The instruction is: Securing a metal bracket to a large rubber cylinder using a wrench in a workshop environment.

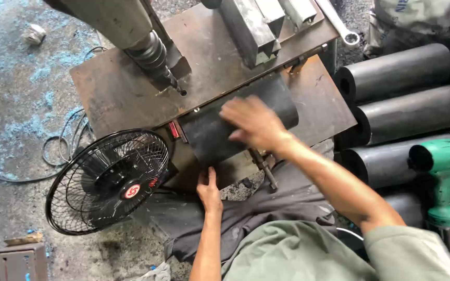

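Observation:
A dark cylindrical roller (209,127) lies across the front of a rusty steel work table (115,88). My right hand (253,122) rests flat on top of the roller with fingers spread, slightly blurred. Below the roller's near end, my left hand (208,190) touches the table's front edge, fingers pointing up. A drill press spindle (154,57) with a bit hangs over the table at the upper left of the roller.
A black electric fan (108,179) stands at the table's left front. Several dark rollers (402,70) are stacked at the right, beside a green cordless drill (446,166). Steel blocks (253,28) and a wrench (339,23) lie at the back. Cables (61,148) trail on the floor.

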